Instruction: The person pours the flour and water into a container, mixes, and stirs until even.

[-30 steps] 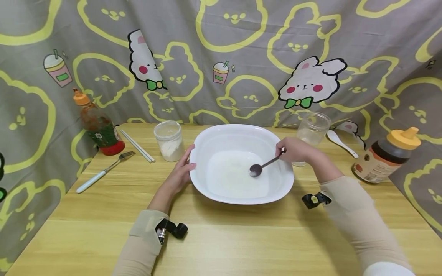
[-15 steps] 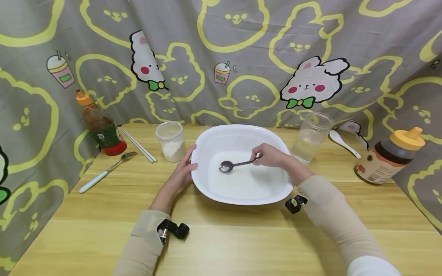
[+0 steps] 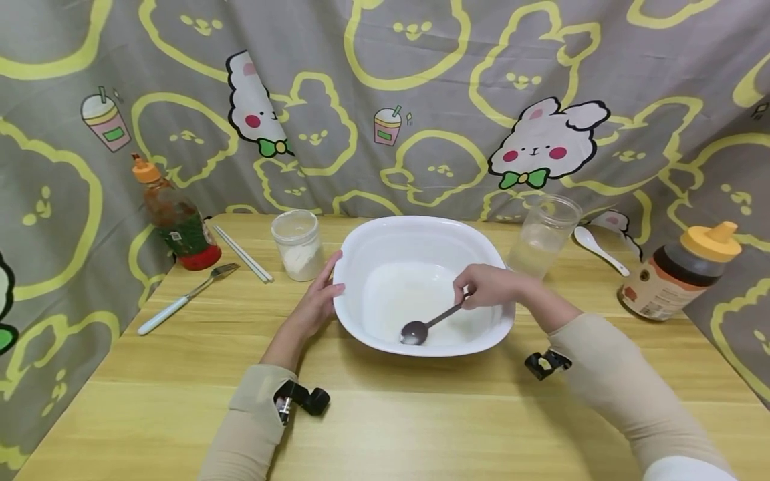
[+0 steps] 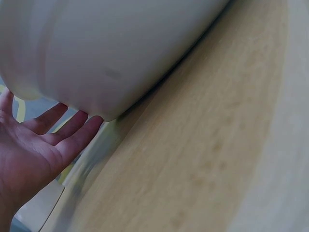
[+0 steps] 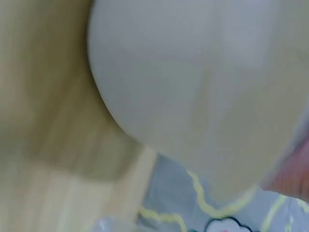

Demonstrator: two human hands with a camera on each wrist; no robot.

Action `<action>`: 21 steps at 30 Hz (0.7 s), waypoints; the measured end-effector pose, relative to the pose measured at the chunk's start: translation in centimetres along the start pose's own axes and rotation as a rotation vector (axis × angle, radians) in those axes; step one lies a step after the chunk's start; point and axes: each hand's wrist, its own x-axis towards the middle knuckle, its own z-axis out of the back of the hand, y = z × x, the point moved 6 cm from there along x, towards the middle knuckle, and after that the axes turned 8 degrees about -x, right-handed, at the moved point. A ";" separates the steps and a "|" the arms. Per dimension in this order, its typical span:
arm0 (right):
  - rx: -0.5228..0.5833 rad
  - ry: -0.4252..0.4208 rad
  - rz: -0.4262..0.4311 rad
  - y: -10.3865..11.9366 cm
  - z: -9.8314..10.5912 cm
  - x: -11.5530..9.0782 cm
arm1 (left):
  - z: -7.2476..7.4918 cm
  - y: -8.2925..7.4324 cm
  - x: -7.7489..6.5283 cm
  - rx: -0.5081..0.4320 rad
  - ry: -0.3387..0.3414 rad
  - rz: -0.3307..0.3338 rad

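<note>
A white basin (image 3: 421, 235) stands mid-table with whitish liquid in it. Against its left side rests my left hand (image 3: 314, 302), thumb and index finger at the rim. The left wrist view shows the fingers (image 4: 77, 128) fairly straight, their tips touching the outer wall. My right hand (image 3: 490, 286) is over the basin's right part and pinches the handle of a dark spoon (image 3: 415, 332). The spoon slants down to the left, its bowl low in the basin near the front wall, with some white matter in it. In the right wrist view only part of that hand (image 5: 292, 176) shows.
Left of the basin are a jar of white powder (image 3: 299, 250), chopsticks (image 3: 242, 252), a fork (image 3: 186, 298) and a red sauce bottle (image 3: 180, 217). To its right stand a clear jar (image 3: 544, 234), a white spoon (image 3: 600, 250) and a dark sauce bottle (image 3: 676, 274).
The right hand has swept the spoon left across the basin, then back slightly right and toward the front wall. The left hand stays at the basin's left side.
</note>
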 end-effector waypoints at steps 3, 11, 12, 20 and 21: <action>-0.049 -0.001 -0.058 -0.9 1.3 -0.9 | 0.1 0.0 0.0 0.001 -0.005 0.000; -0.243 -0.075 -0.238 -3.3 4.3 -1.8 | 0.1 0.1 0.0 -0.002 0.002 0.004; -0.262 -0.088 -0.254 -3.5 4.5 -1.7 | 0.1 0.1 0.0 -0.003 0.002 0.004; -0.344 -0.262 -0.298 -3.9 5.6 0.0 | 0.0 0.0 0.0 -0.004 -0.003 0.005; -0.333 -0.278 -0.291 -4.0 5.4 0.3 | 0.0 0.0 0.0 -0.002 -0.003 0.004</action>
